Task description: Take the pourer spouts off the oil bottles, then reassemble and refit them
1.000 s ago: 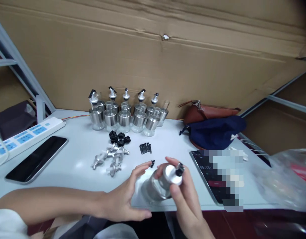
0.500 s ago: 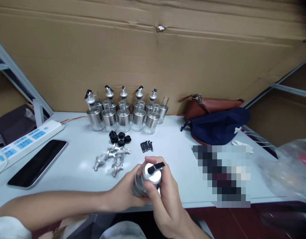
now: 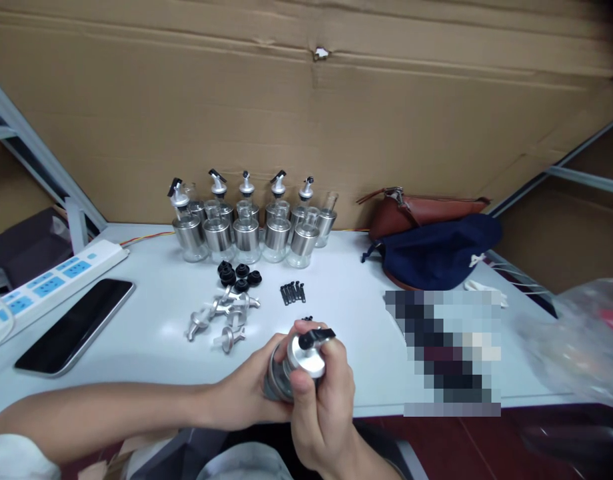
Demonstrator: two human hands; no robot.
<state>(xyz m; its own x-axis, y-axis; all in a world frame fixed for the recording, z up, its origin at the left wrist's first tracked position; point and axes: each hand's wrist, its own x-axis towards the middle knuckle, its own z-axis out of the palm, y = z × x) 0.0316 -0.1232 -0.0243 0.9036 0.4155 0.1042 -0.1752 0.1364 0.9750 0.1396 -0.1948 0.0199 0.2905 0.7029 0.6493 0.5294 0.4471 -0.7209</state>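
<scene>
Both hands meet at the near edge of the white tabletop (image 3: pixel 136 333), low and close to the body, where the work is easiest to see. The left hand (image 3: pixel 246 393) wraps the body of a small steel-jacketed bottle (image 3: pixel 279 377), its fingers curled shut round it from behind, apparently to keep it from turning. The right hand (image 3: pixel 319 400) closes over the silver cap (image 3: pixel 306 353), thumb on the near side and fingers over the top, a grip that looks suited to pressing or twisting the top piece home; a black spout lever (image 3: pixel 316 335) sticks out above the knuckles. The bottle is lifted and tilted toward the camera, clear of the surface as far as I can tell. The loose parts lie in sorted groups just beyond the hands, within easy reach: silver pourers (image 3: pixel 221 320), black rubber stoppers (image 3: pixel 239 275) and a little row of black levers (image 3: pixel 292 293). The finished bottles (image 3: pixel 246 227) stand in rows at the back against the cardboard wall (image 3: pixel 306 120), out of the way of the working area. To the left a phone (image 3: pixel 74 327) and a power strip (image 3: pixel 46 280) are pushed aside; to the right sit a brown bag (image 3: pixel 426 210) and a navy cloth pouch (image 3: pixel 436 253).
</scene>
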